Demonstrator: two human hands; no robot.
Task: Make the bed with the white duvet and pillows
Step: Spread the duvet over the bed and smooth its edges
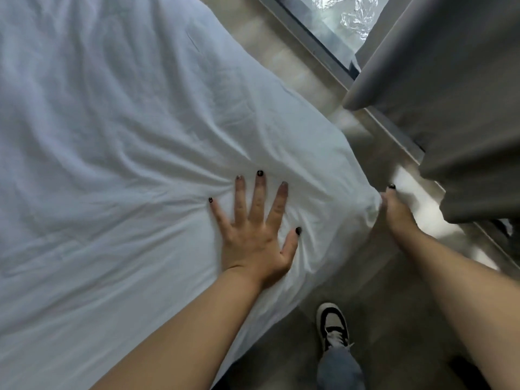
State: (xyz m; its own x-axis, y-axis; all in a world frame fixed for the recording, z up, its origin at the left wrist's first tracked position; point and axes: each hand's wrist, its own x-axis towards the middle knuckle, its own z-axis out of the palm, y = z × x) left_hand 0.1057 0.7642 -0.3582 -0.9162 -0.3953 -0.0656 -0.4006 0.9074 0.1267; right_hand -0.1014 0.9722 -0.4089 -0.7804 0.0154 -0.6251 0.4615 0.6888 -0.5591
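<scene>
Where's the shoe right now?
In the head view, the shoe is at the bottom, right of centre, on the floor beside the duvet edge, between the two forearms.

This is a bedroom, in a home or perhaps a hotel; which one cannot be told. A bed point(84, 277) fills most of the view, covered by a wrinkled white duvet point(126, 122) that reaches its edge. Beside it runs a narrow strip of grey floor point(281, 358). Just past that, a grey curtain point(461, 102) hangs at a window point(334, 16) with a dark frame, leaving part of the glass uncovered. A person's shoe point(332, 325) stands on the floor by the bed.
</scene>
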